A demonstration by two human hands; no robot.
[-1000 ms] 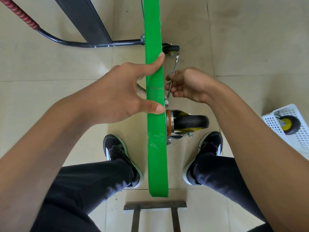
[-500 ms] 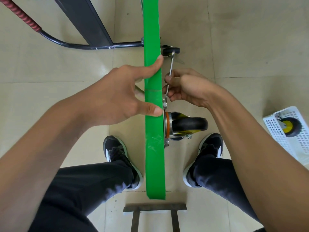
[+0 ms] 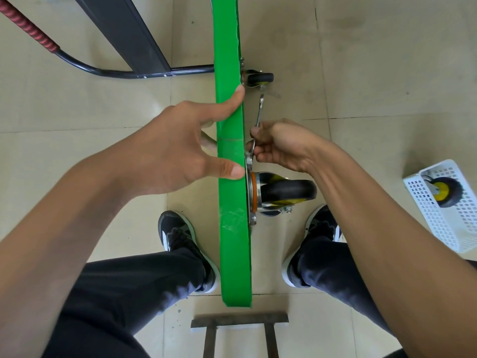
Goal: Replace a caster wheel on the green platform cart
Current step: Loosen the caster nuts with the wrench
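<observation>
Green cart [image 3: 233, 192] deck stands on its edge down the middle of the frame, a smooth flat slab with some scuffs low down. Left hand [image 3: 170, 148] has a spread grip on it, forefinger and thumb pressed straight against the edge. Right hand [image 3: 281, 144] is curled tight round a thin shiny metal wrench [image 3: 259, 112], its lower end sitting at the steel plate of the caster [image 3: 281, 193], just right of the deck at centre. That caster's got a black rubber tyre with yellow and an orange ring at the plate. Smaller black wheel [image 3: 259, 79] sits higher up. White perforated plastic basket [image 3: 444, 228] at the right edge holds a yellow-hubbed spare [image 3: 445, 192]. Floor [image 3: 387, 60] is beige glossy tile.
</observation>
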